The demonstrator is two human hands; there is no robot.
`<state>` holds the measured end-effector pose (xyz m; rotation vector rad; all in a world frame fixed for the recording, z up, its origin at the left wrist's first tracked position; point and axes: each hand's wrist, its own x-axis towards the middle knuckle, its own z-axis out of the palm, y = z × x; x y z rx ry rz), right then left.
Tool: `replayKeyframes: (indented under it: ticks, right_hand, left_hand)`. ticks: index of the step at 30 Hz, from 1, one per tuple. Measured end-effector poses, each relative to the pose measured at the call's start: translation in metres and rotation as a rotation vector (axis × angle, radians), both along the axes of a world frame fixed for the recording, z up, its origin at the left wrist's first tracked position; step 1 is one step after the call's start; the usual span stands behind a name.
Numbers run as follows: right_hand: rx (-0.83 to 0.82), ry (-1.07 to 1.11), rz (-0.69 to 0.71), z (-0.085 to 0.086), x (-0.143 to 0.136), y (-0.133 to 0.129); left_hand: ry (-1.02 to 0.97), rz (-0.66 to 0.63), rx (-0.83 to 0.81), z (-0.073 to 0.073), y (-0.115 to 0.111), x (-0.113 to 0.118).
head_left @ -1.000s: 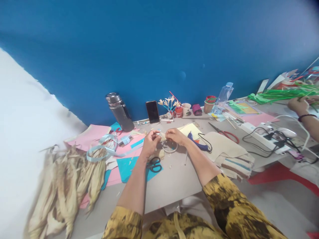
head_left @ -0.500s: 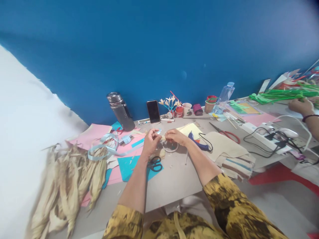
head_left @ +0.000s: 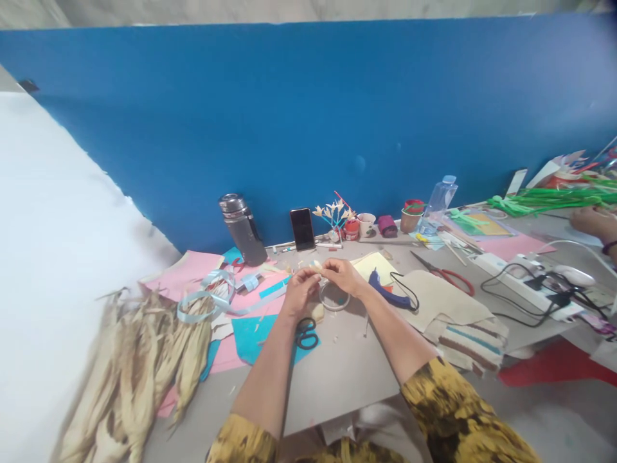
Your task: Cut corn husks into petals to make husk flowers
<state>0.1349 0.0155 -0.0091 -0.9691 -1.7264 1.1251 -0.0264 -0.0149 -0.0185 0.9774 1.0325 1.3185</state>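
My left hand point(head_left: 301, 292) and my right hand point(head_left: 344, 276) meet over the middle of the table, thumbs and fingers pinched. Between the fingertips is a small pale piece of corn husk point(head_left: 317, 265), mostly hidden by them. A whitish ring point(head_left: 334, 298) lies just below my right hand, partly covered by it. Black-handled scissors point(head_left: 307, 333) rest beside my left wrist on a teal sheet point(head_left: 248, 337). To the right of my right hand is a blue glue gun point(head_left: 389, 292) with a black cord.
Dried corn husks point(head_left: 130, 366) hang over the left edge. A grey flask point(head_left: 242, 230), a phone point(head_left: 302, 229) and husk flowers point(head_left: 333, 212) stand by the blue wall. Red-handled scissors point(head_left: 446, 275), folded cloth point(head_left: 453, 315) and a power strip point(head_left: 523, 286) lie right. Another person's hand point(head_left: 594, 222) is at far right.
The view has tilted up, so everything sits lower in it and the wall's top edge shows. My hands have drawn closer together, fingertips now meeting at the pale piece.
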Motion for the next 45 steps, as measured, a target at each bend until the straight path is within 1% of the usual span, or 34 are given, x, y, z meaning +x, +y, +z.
replayKeyframes:
  ticks: [3, 6, 12, 14, 19, 21, 24, 28, 32, 36, 40, 45]
  right_hand:
    - [0.049, 0.016, -0.007, -0.003, -0.003, 0.0]
    - [0.06, 0.015, -0.021, -0.004, -0.005, 0.0]
    - [0.08, -0.152, -0.099, -0.006, -0.007, 0.001]
    - [0.074, -0.204, -0.171, -0.007, -0.003, 0.006]
    - [-0.017, -0.422, -0.48, -0.007, 0.016, 0.028]
    - [-0.066, -0.523, -0.534, -0.006, 0.019, 0.037]
    - [-0.114, -0.646, -0.535, -0.004, 0.013, 0.048]
    - [-0.165, -0.774, -0.516, -0.004, 0.004, 0.059]
    - [-0.206, -0.88, -0.506, -0.006, 0.004, 0.072]
    - [-0.227, -0.93, -0.517, -0.008, 0.006, 0.08]
    - [-0.211, -0.935, -0.539, -0.007, 0.007, 0.078]
    - [-0.107, -0.894, -0.592, 0.008, 0.013, 0.06]
  left_hand:
    - [-0.02, -0.003, 0.01, -0.004, 0.0, 0.004]
    - [-0.036, 0.031, 0.017, -0.006, 0.0, 0.005]
    - [-0.032, 0.095, 0.018, -0.006, 0.002, 0.005]
    - [-0.02, 0.132, 0.01, -0.007, 0.003, 0.006]
    - [0.002, 0.275, -0.014, -0.015, 0.009, 0.003]
    - [0.0, 0.321, -0.029, -0.018, 0.011, 0.002]
    - [-0.014, 0.358, -0.046, -0.02, 0.011, 0.001]
    - [-0.037, 0.409, -0.04, -0.02, 0.011, -0.002]
    - [-0.052, 0.45, -0.026, -0.019, 0.012, -0.003]
    - [-0.068, 0.46, -0.013, -0.02, 0.013, -0.001]
    - [-0.085, 0.465, -0.003, -0.021, 0.014, 0.0]
    - [-0.133, 0.481, -0.004, -0.018, 0.012, -0.001]
